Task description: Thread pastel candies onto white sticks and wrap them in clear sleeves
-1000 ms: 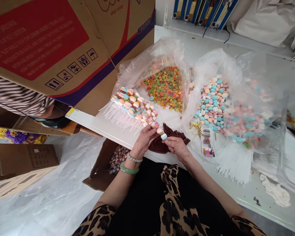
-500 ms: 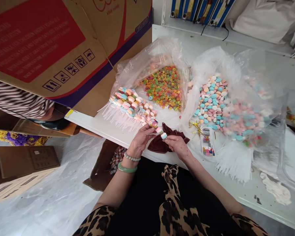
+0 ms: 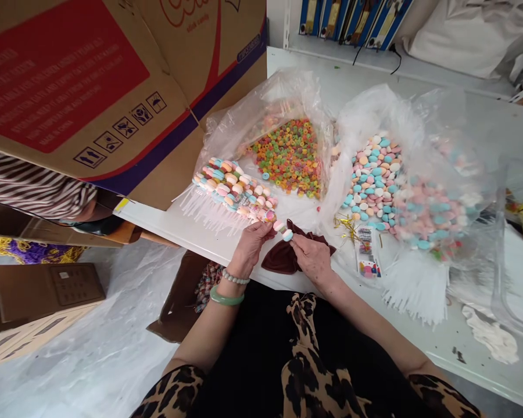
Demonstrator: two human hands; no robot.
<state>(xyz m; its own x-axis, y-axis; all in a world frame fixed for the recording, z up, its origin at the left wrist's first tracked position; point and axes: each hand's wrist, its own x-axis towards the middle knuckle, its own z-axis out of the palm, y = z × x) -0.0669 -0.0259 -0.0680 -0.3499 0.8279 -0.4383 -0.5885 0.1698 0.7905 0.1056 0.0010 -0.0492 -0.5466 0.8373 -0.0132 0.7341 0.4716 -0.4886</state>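
Note:
Between both hands I hold a short candy stick (image 3: 283, 230) threaded with pastel pink, white and blue pieces. My left hand (image 3: 253, 244) pinches its upper left end, where a small colourful tag (image 3: 269, 216) shows. My right hand (image 3: 312, 260) closes on the other end, just below the blue and white piece. Beneath the hands lies a dark brown cloth (image 3: 279, 258). Left of them rests a pile of finished candy sticks (image 3: 230, 184) with white sticks pointing towards the table edge.
An open plastic bag holds ring candies (image 3: 287, 157); another holds pastel candies (image 3: 375, 174). Gold twist ties (image 3: 346, 225), a label pack (image 3: 367, 252) and white sticks (image 3: 418, 287) lie at right. A big carton (image 3: 165, 116) stands left; an open box (image 3: 178, 296) sits below the table edge.
The candy stick has shifted slightly left and tilted between my hands. My right hand has turned a little, its back now more towards me. The colourful tag shows less than before.

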